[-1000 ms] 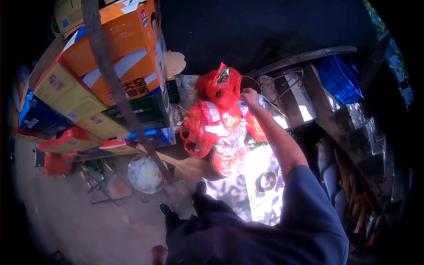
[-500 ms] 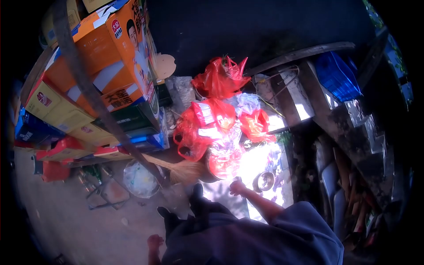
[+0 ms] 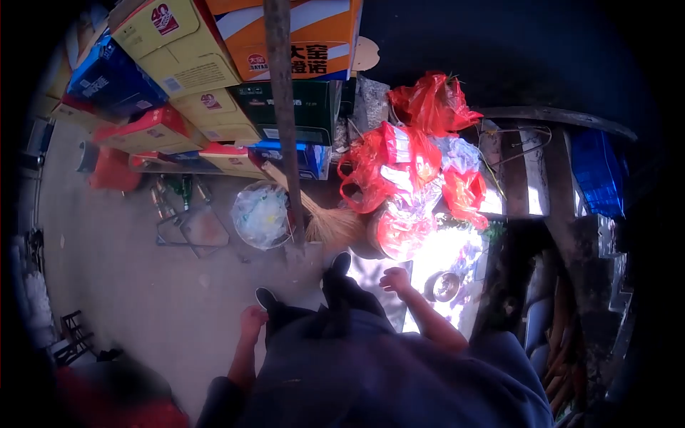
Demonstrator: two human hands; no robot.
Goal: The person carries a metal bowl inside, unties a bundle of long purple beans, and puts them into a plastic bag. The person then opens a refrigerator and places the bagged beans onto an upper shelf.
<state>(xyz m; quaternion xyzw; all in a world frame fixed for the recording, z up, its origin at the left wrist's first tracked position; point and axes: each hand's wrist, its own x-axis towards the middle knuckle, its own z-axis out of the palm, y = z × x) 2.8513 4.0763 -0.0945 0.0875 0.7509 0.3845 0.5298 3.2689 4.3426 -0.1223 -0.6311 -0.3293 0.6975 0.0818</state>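
Note:
My right hand (image 3: 394, 279) hangs in front of my body with its fingers loosely bent and a little apart, holding nothing I can see. Nearest to it are a sunlit floor slab (image 3: 364, 274) and a round metal bowl (image 3: 444, 286). Beyond it lies a heap of red plastic bags (image 3: 371, 167), with a red-and-clear bag (image 3: 407, 228) over a round container at its near end. Down by my left side, my left hand (image 3: 252, 321) seems empty, its fingers loosely bent. It touches none of the things on the ground.
Stacked drink cartons (image 3: 289, 107) rise at the upper left behind an upright pole (image 3: 284, 143). A straw broom (image 3: 332, 222) and a lined bin (image 3: 261, 217) stand by its foot. Bottles (image 3: 185, 189) lie further left. A blue crate (image 3: 596, 171) is at the right.
My view has turned left, so the cartons, bags and bowl appear shifted and more of the floor shows. My left forearm has come further into view. Nothing has been taken hold of.

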